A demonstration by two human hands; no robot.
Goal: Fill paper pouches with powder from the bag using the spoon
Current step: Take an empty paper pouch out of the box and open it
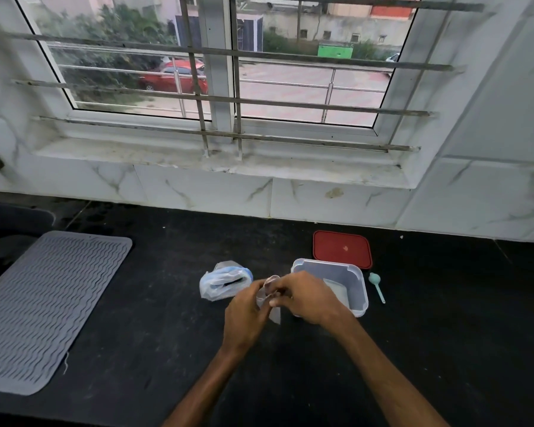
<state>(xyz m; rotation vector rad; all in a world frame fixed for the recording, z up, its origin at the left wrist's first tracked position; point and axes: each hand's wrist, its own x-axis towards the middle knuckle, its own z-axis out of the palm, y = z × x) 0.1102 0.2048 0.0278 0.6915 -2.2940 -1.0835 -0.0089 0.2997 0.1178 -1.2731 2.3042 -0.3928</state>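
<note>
- Pale, thin paper: the paper pouch is up between your two hands, just above the black counter and near its middle. Its lower corner hangs free below your fingers.
- Your left hand has its fingers curled round the pouch's left side and grips it; the fingertips are hidden behind the paper and your other hand.
- Your right hand pinches the pouch's top from the right, fingers bent and close against those of the left hand. I cannot tell whether the pouch's mouth is open.
- The bag, white and blue plastic, sits on the counter just left of your left hand, its mouth rolled down and gaping upward. The powder inside cannot be made out.
- The clear plastic container stands just behind and to the right of your right hand, which covers its near left corner. Something pale and flat lies in it; what it is I cannot tell.
- The teal spoon lies on the counter just right of the container, bowl away from you, touched by neither hand.
- The red lid lies flat behind the container, near the tiled wall.
- A grey ribbed mat lies well off to your left.
- A barred window sits above the counter.
</note>
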